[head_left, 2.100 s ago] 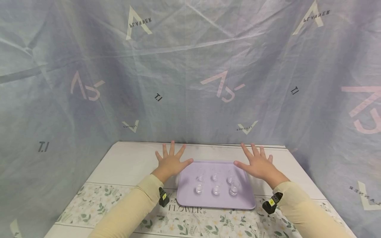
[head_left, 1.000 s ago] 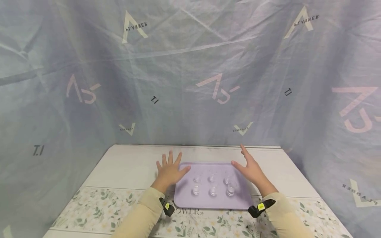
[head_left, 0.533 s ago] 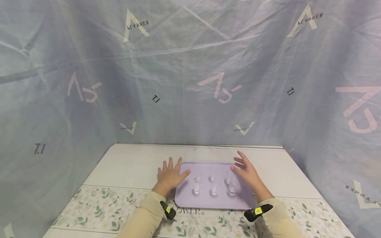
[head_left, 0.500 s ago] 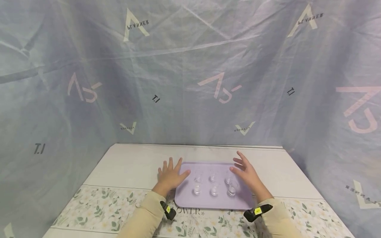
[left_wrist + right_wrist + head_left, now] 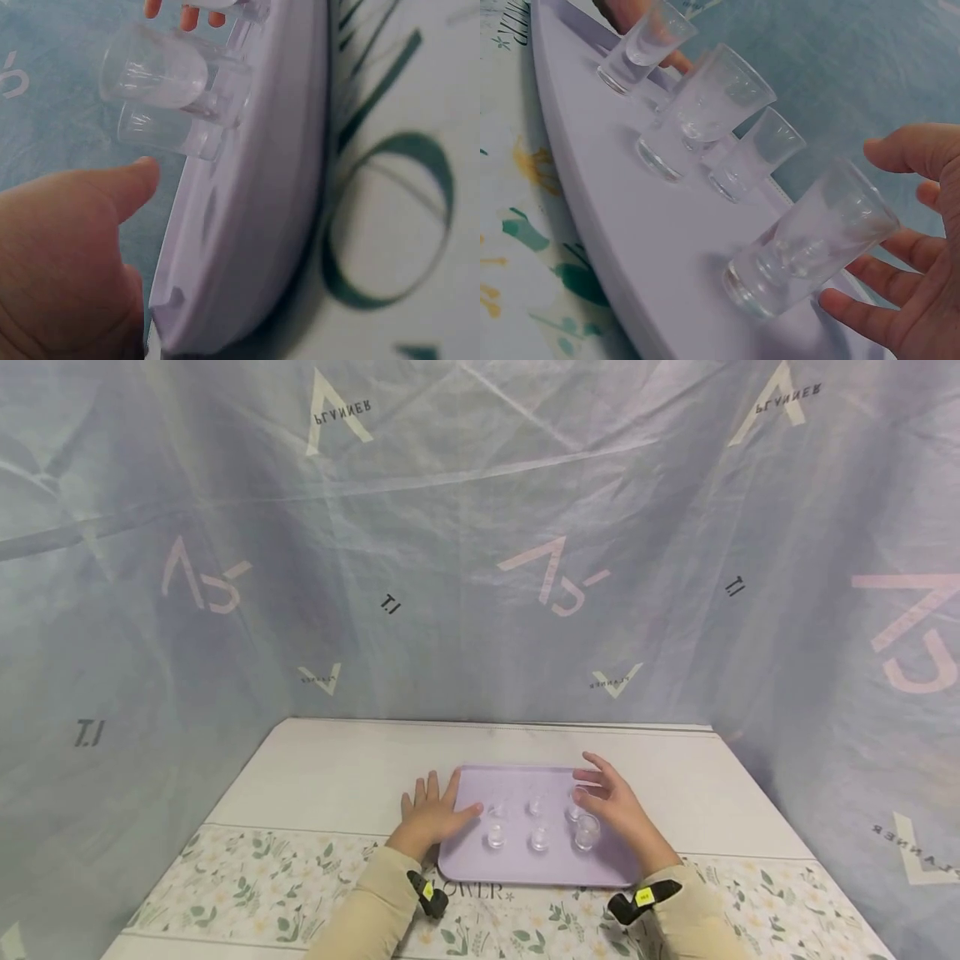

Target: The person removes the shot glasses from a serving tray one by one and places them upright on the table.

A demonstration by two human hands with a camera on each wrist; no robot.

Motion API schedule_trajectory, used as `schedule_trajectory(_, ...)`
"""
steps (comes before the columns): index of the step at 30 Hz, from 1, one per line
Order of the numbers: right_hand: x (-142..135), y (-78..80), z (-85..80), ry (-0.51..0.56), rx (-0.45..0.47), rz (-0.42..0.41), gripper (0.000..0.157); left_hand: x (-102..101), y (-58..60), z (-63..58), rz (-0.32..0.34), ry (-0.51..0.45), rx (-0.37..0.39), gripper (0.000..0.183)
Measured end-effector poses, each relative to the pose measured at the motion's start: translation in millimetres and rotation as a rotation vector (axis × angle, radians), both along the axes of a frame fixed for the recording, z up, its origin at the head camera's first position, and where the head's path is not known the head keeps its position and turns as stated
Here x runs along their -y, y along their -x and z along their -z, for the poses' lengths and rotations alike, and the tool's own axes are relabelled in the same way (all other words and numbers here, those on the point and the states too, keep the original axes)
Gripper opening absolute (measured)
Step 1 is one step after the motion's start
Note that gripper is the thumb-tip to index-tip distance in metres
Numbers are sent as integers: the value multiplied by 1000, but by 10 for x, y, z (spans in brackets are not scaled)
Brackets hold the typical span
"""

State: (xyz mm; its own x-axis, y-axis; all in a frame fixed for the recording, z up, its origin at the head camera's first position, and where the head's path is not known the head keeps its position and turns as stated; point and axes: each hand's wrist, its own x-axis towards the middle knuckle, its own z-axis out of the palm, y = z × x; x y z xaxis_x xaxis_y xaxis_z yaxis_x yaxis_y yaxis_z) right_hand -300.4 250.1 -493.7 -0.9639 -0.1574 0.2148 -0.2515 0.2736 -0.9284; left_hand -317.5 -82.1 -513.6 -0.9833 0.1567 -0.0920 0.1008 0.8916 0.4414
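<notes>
Several clear shot glasses stand upright in two rows on a lilac tray (image 5: 517, 870). My right hand (image 5: 618, 806) reaches over the tray's right side, thumb and fingers apart around the back right shot glass (image 5: 576, 810). Close by, in the right wrist view, stands the front right shot glass (image 5: 806, 244), with the fingers (image 5: 866, 319) spread behind it. My left hand (image 5: 431, 820) lies at the tray's left rim with straight, spread fingers and holds nothing. Its thumb (image 5: 135, 184) points toward the left-hand shot glasses (image 5: 169, 131).
The tray sits on a white table (image 5: 345, 768) with a floral printed band (image 5: 255, 885) along the front. A grey-blue printed curtain (image 5: 450, 527) encloses the back and both sides. A black band with a camera (image 5: 647, 900) is on each wrist.
My right hand has turned and come down and inward toward the back right glass, its fingers bending. The left hand has lowered slightly at the left rim. The glasses keep their places.
</notes>
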Motion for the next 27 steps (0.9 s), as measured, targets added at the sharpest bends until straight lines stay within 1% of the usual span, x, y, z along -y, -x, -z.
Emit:
schedule_trajectory(2,7,-5,25,11,20,2,77,-3,-9,6,-1,-3,35,91)
schedule_trajectory(4,13,-6,43,18,36,9,77,3,24,75,-3,1,49,92)
schedule_trajectory(7,17,-6,60,20,50,21,76,14,67,158,-3,10,43,95)
schedule_trajectory(10,19,-6,70,7,59,34,75,15,76,192,1,17,17,97)
schedule_trajectory(13,24,-4,74,-7,68,42,74,7,58,153,5,35,17,101)
schedule_trajectory(18,29,0,65,-5,69,49,73,1,44,11,17,30,25,101)
schedule_trajectory(19,30,0,61,2,68,51,73,-1,55,-9,19,38,33,100)
schedule_trajectory(22,32,-6,45,0,60,56,71,-5,90,-53,25,35,24,98)
schedule_trajectory(27,30,-24,42,-18,64,46,71,-9,165,-58,31,61,16,98)
